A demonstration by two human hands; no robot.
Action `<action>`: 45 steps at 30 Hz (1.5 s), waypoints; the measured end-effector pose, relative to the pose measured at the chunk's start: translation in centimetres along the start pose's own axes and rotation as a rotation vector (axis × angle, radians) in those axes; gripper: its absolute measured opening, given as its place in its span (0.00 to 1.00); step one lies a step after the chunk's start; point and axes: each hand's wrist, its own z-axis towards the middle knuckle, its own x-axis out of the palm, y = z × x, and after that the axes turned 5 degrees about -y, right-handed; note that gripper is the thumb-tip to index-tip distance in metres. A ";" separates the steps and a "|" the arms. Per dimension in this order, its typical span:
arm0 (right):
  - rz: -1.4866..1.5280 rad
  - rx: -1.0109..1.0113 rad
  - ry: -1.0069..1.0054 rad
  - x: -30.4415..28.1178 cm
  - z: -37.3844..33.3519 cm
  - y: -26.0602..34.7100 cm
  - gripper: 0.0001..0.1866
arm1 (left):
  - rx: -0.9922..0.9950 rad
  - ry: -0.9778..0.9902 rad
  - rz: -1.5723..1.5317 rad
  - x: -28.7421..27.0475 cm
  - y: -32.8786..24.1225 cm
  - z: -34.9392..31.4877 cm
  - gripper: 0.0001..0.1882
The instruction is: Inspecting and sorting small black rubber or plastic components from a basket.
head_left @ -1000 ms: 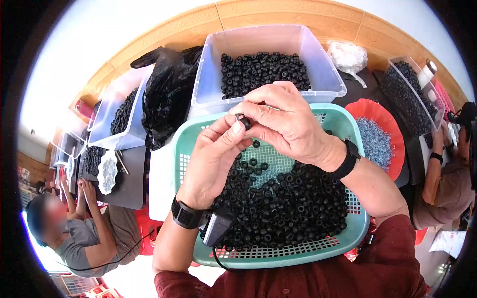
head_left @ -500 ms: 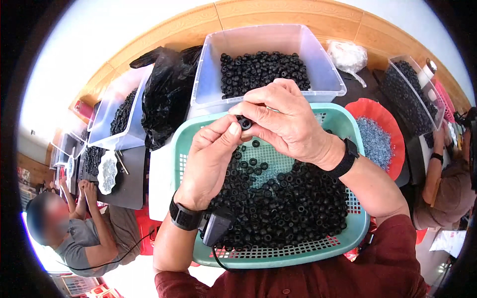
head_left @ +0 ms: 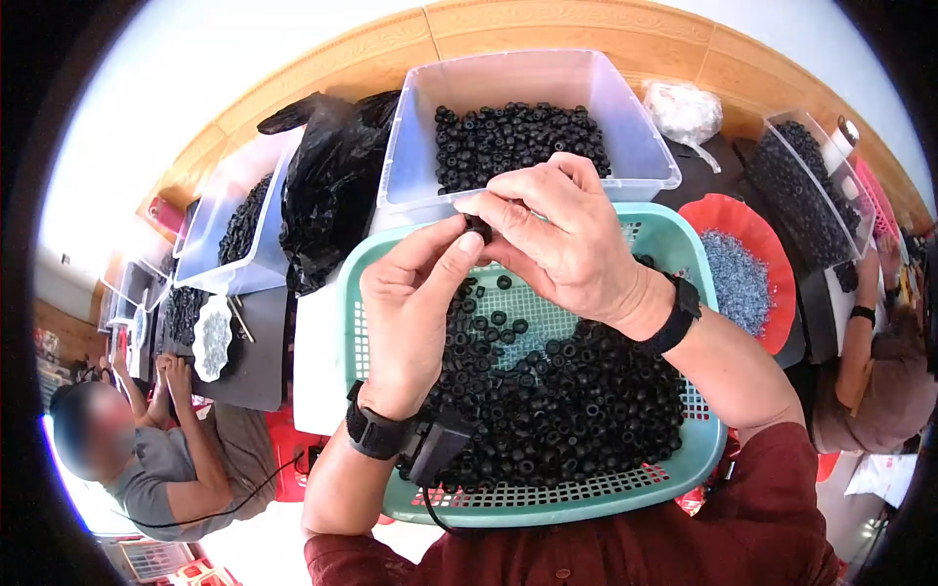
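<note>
Between the thumb and fingers of my left hand (head_left: 405, 298) is a small round black part (head_left: 478, 227) with a hole in it. My right hand (head_left: 576, 239) meets it from the right, its fingertips pinched at the part; whether they hold another small piece is hidden. Both hands are closed and raised over a green plastic basket (head_left: 586, 512). Loose black ring-shaped parts (head_left: 557, 420) of the same kind heap up in the basket's near half, with a few scattered farther back.
Behind the basket stands a clear bin (head_left: 645, 146) with more black parts. A black plastic bag (head_left: 327, 195) and another bin (head_left: 210, 256) are to the left. On the right are a red bowl (head_left: 777, 264) of small bluish pieces and a clear box (head_left: 806, 186). People sit at both sides.
My left hand and wrist have shifted slightly right and turned. The black part has tilted, so its hole no longer faces up plainly. My right hand has hardly moved.
</note>
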 end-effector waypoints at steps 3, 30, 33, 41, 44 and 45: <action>0.003 0.007 -0.002 0.0 0.0 0.0 0.18 | 0.005 -0.014 0.015 -0.1 0.2 0.1 0.13; 0.893 0.623 0.081 -0.5 0.3 -0.5 0.06 | -0.114 0.136 -0.085 -0.3 0.8 0.5 0.13; 1.052 0.789 0.145 -0.6 0.3 -0.9 0.07 | -0.177 0.161 -0.153 -0.2 0.5 0.6 0.13; 1.075 0.792 0.171 -0.4 0.1 -0.8 0.08 | -0.236 0.164 -0.245 -0.4 0.5 0.6 0.11; 0.947 0.677 0.149 -0.4 0.0 -1.0 0.08 | -0.293 0.168 -0.381 -0.6 1.0 0.7 0.10; 0.846 0.619 0.137 -0.4 0.0 -1.0 0.08 | -0.315 0.166 -0.391 -0.6 0.9 0.8 0.10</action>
